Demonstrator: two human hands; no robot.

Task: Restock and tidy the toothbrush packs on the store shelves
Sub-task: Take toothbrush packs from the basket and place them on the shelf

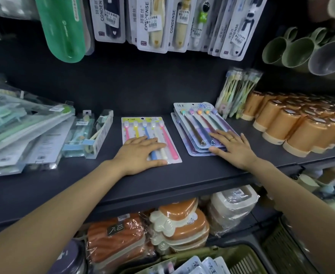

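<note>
Now, left hand: the left hand (141, 153) lies flat with fingers straight and spread, palm down on the near end of the white toothbrush pack (150, 138); it grips nothing.
Right hand: the right hand (234, 150) lies flat too, fingers straight and a ring on one finger, pressing the near end of the stack of purple toothbrush packs (199, 128); nothing is pinched.
White pack, place: flat on the dark shelf (182, 178), about mid-shelf, just left of the purple stack and apart from it.
White pack, direction: its long axis runs front to back; the five brush heads point to the back wall, the handles toward the person.
Purple stack, direction: several packs lie fanned one on another, long axis also front to back but turned a little, heads at the far end leaning left.
Clear boxes: a few clear boxes (95, 135) stand just left of the white pack, each with a toothbrush inside.
Left pile: more boxed brushes lie heaped (22, 133) at the shelf's left end.
Orange cups: rows of orange cups (301, 123) fill the shelf's right end.
Upright bags: clear bags of pastel brushes (236, 91) lean at the back, behind the purple stack.
Basket: a green basket (239, 258) below holds more toothbrush packs (204, 266).
Hanging cards: carded brushes (162, 22) hang above the shelf.
</note>
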